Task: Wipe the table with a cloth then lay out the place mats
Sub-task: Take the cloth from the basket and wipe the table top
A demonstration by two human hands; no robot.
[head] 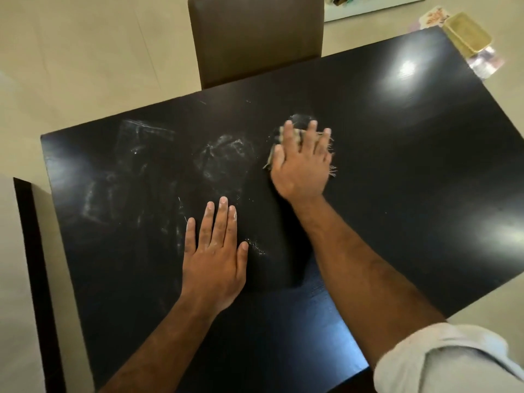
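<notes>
The right hand (300, 165) presses the cloth (300, 129) onto the worktop (411, 165), fingers spread straight over it. The left hand (215, 256) lies flat, fingers straight, with white smears (224, 151) beyond its fingertips.

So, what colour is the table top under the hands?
The table top is glossy black, with whitish smears left of the cloth; the head view shows it.

A pale grey rolled sleeve (453, 361) is covering the right upper arm, and white dust is speckling the left grip (214, 259).
</notes>
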